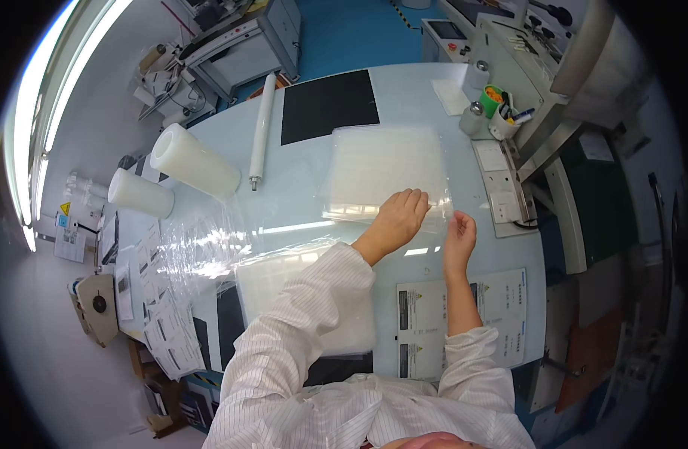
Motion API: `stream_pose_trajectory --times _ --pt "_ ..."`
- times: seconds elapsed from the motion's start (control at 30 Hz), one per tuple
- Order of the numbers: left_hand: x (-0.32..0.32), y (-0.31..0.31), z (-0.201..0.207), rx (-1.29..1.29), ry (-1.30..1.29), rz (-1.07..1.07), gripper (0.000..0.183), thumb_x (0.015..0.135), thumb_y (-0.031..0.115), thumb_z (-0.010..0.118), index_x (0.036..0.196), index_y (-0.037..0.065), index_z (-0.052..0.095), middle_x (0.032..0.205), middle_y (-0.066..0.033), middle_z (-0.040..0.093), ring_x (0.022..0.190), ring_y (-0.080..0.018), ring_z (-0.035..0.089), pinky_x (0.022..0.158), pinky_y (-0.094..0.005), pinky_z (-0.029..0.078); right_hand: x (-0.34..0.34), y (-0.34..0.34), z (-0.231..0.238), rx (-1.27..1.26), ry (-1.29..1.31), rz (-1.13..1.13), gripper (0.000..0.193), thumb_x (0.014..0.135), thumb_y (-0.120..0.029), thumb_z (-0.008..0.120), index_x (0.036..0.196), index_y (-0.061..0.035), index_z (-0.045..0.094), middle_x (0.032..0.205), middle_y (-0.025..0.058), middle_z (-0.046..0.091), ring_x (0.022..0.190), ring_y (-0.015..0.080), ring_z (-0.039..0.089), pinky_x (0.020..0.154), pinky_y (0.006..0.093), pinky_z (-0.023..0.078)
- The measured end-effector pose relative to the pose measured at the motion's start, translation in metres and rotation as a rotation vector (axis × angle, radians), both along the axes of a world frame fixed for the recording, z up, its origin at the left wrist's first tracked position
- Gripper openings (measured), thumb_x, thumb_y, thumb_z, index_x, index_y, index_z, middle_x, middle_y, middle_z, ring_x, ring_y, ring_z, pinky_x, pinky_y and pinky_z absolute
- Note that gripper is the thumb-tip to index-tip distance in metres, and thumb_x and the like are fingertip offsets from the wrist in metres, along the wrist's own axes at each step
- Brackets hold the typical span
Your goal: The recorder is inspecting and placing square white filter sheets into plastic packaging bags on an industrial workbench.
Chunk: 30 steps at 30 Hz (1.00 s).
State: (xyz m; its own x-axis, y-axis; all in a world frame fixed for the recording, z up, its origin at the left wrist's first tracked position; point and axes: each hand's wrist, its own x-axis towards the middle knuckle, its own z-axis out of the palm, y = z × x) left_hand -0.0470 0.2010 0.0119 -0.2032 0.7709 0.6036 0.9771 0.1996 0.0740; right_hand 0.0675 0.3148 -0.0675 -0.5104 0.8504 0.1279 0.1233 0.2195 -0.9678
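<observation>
Left hand flat, palm down, fingers together, pressing near edge of clear plastic sheet stack on pale glossy table. Right hand at stack's near right corner, thumb and fingertips pinched on thin film edge there; grip on film looks closed, exact pinch partly hidden. Hands just beside each other, not touching.

Stack: translucent, rectangular, slightly frosted, edges wavy, lying centre of table just beyond hands. Matte black rectangular mat behind it, touching or nearly so at far edge. Long white roller w/ metal end pin left of mat, lying lengthwise. Two fat white cylindrical film rolls at left, second, smaller nearer table edge. Crinkled clear film spilled from rolls, shiny, wrinkled, spread left of forearm. Another milky sheet pile under left sleeve, soft-edged. Printed paper sheets flat under glossy top near right forearm. Green cup w/ pens and small white canisters at far right. Sleeves: white, fine-striped cloth.
</observation>
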Motion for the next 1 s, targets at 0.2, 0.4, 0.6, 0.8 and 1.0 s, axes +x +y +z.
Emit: stream_pose_trajectory --times 0.2,0.4,0.6,0.8,1.0 --pt "0.027 -0.018 -0.008 0.045 -0.105 -0.063 0.020 0.073 0.006 0.060 0.092 0.000 0.054 0.088 -0.0132 0.056 0.079 -0.0279 0.057 0.073 -0.0371 0.049 -0.008 -0.030 0.057 -0.852 0.317 0.302 0.055 0.101 -0.041 0.041 0.129 0.0057 0.046 0.095 0.0071 0.059 0.092 0.0155 0.059 0.082 0.0271 0.049" --pt "0.025 -0.036 -0.031 -0.055 -0.286 -0.061 0.015 0.075 0.010 0.060 0.085 0.002 0.053 0.086 -0.0128 0.060 0.080 -0.0274 0.059 0.072 -0.0368 0.049 0.003 -0.035 0.022 -0.988 0.349 0.364 0.060 0.101 -0.043 0.039 0.137 0.0046 0.037 0.104 0.0132 0.059 0.096 0.0193 0.059 0.085 0.0326 0.050" --pt "0.018 -0.036 -0.038 -0.039 -0.314 -0.142 0.022 0.080 0.016 0.060 0.092 0.000 0.052 0.077 -0.0123 0.064 0.075 -0.0286 0.064 0.061 -0.0393 0.051 0.001 -0.037 0.027 -0.981 0.354 0.370 0.054 0.101 -0.037 0.038 0.139 0.0008 0.036 0.116 0.0168 0.057 0.106 0.0253 0.059 0.091 0.0383 0.049" --pt "0.019 -0.036 0.006 0.068 -0.528 -0.045 0.016 0.080 0.013 0.061 0.090 0.003 0.054 0.079 -0.0135 0.062 0.075 -0.0306 0.062 0.065 -0.0406 0.050 -0.013 -0.007 0.013 -0.799 0.230 0.441 0.048 0.100 -0.018 0.038 0.137 0.0116 0.032 0.133 0.0266 0.044 0.112 0.0318 0.057 0.090 0.0363 0.052" --pt "-0.042 -0.148 0.089 1.171 -0.572 0.235 0.022 0.103 0.021 0.037 0.101 0.003 0.049 0.068 -0.0028 0.046 0.060 -0.0100 0.045 0.055 -0.0245 0.039 0.005 -0.005 0.022 -0.842 0.147 0.300 0.047 0.097 -0.006 0.038 0.137 0.0166 0.028 0.134 0.0350 0.039 0.115 0.0387 0.055 0.091 0.0374 0.054"
